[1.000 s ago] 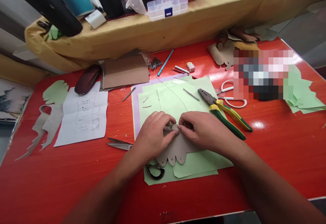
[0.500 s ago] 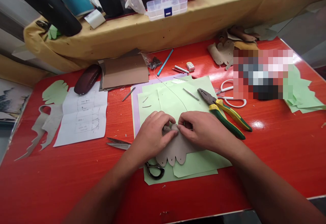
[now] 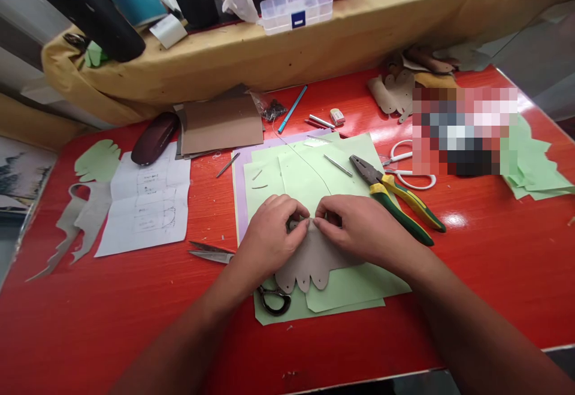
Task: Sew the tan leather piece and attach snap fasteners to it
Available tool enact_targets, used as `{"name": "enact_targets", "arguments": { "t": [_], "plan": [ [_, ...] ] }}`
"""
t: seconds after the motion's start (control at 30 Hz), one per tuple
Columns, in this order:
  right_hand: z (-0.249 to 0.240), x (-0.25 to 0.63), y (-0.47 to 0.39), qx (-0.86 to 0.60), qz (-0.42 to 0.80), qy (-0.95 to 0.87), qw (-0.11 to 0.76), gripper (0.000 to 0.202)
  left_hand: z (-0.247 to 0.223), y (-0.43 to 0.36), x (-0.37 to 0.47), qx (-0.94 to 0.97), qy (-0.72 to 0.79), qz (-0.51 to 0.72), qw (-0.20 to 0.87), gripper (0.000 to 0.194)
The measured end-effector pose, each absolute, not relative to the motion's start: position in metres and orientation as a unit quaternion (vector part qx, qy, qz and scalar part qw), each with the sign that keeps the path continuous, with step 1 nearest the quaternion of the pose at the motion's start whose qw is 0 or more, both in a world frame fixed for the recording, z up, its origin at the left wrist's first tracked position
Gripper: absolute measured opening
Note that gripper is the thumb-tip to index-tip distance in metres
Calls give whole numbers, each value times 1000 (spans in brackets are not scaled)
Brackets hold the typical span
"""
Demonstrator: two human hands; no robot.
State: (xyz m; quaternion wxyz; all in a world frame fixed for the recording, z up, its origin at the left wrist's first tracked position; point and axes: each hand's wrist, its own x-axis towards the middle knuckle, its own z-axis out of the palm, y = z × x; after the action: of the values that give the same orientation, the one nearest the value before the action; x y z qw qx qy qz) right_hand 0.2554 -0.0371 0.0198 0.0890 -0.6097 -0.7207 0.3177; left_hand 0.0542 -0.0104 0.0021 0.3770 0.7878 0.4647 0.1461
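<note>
A grey-beige piece with scalloped, holed lobes [image 3: 309, 263] lies over green paper sheets [image 3: 359, 290]. My left hand [image 3: 276, 230] pinches its upper edge between thumb and fingers. Just to the right, my right hand [image 3: 354, 224] pinches the same edge, the fingertips of both hands nearly meeting. A thin dark thread [image 3: 309, 164] runs over the paper to my right hand. Under my left wrist lie dark-handled scissors [image 3: 274, 302], partly hidden. Pliers with green and yellow handles [image 3: 398, 203] rest beside my right hand.
White-handled scissors [image 3: 413, 178] lie beyond the pliers. At the left are a drawn-on white sheet [image 3: 144, 209] and a dark red case [image 3: 155, 137]. Brown sheets [image 3: 220, 122], a blue pen [image 3: 291, 109] and an eraser [image 3: 336, 117] lie farther back. A clear box [image 3: 296, 9] stands on the shelf.
The fingertips of both hands have drawn slightly closer on the upper edge, and the lobe between them looks folded or more covered. The view has shifted very slightly.
</note>
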Motion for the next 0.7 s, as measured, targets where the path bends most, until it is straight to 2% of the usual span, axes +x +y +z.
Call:
{"name": "enact_targets", "arguments": {
  "t": [0.27,0.7],
  "plan": [
    [19,259,-36,-606,340,-711,109,13,3,-11,54,788,461,153,378,8],
    [17,252,-38,-612,295,-729,87,12,6,-7,52,778,462,153,397,14]
  ]
}}
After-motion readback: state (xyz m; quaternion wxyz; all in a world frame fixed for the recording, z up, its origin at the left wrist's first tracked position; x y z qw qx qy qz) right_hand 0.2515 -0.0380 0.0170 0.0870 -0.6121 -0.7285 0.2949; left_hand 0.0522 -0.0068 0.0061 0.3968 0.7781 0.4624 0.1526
